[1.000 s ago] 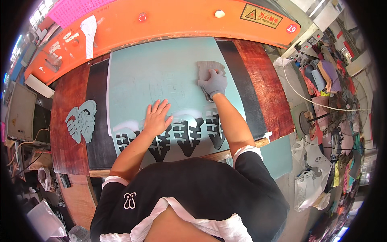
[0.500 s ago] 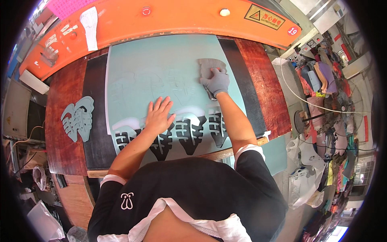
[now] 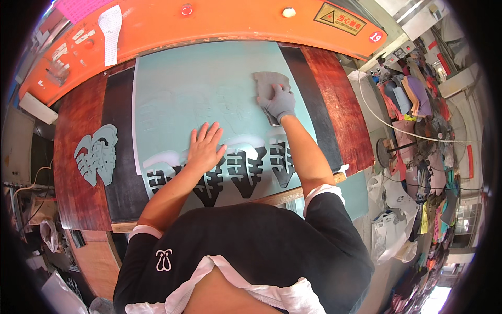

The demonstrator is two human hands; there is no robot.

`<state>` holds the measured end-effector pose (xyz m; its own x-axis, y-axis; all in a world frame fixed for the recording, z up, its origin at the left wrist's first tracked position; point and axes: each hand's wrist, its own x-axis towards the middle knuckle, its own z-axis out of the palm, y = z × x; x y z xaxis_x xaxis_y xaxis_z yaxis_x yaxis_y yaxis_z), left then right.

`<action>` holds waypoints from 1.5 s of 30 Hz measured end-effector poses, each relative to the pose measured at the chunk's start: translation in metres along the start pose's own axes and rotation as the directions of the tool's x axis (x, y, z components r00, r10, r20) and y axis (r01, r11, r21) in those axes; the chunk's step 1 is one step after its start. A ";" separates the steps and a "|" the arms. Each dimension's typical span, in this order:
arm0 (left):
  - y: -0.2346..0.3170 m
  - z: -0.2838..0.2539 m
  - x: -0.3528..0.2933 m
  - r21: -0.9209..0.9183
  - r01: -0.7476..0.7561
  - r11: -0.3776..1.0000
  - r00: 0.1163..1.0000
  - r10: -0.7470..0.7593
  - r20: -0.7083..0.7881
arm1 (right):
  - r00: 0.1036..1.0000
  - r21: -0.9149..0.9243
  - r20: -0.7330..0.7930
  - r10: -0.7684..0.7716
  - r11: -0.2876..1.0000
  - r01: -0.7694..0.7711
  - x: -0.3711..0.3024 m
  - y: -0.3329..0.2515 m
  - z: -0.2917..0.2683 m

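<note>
A pale green sheet (image 3: 209,73) covers the middle of the work table. My left hand (image 3: 205,148), bare, lies flat on it with the fingers stretched out, just above a row of cut-out openings (image 3: 244,172) along the near edge. My right hand (image 3: 281,103), in a grey glove with bare fingertips, grips a grey wavy-edged block (image 3: 264,82) that looks like a cutting die. The block rests on the sheet near its right edge; the glove hides part of it. Slotted pale green cut pieces (image 3: 99,157) lie together on the table's left side.
An orange machine beam (image 3: 230,21) with buttons spans the far side. Black strips (image 3: 123,152) and red-brown boards (image 3: 348,104) flank the sheet. A wooden strip (image 3: 282,197) edges the near side. Racks of colourful sheet material (image 3: 413,99) and a fan (image 3: 385,153) stand at right.
The whole view has shifted slightly up and left. On the grey block, the right hand's fingers have shifted a little; the left hand stays flat in the same place on the sheet.
</note>
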<state>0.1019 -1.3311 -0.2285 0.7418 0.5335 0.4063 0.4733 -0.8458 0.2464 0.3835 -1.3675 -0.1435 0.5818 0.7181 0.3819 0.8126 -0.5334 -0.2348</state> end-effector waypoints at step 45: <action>0.069 0.018 -0.159 0.050 0.145 0.988 0.929 -0.118 -0.351 | 0.973 0.661 -0.112 -0.201 0.716 0.224 -0.145 0.114 -0.068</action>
<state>0.0254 -1.4740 -0.2921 0.4664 0.5921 0.6572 0.5989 -0.7581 0.2580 0.3891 -1.5631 -0.1651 0.3986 0.7563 0.5187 0.7356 0.0741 -0.6734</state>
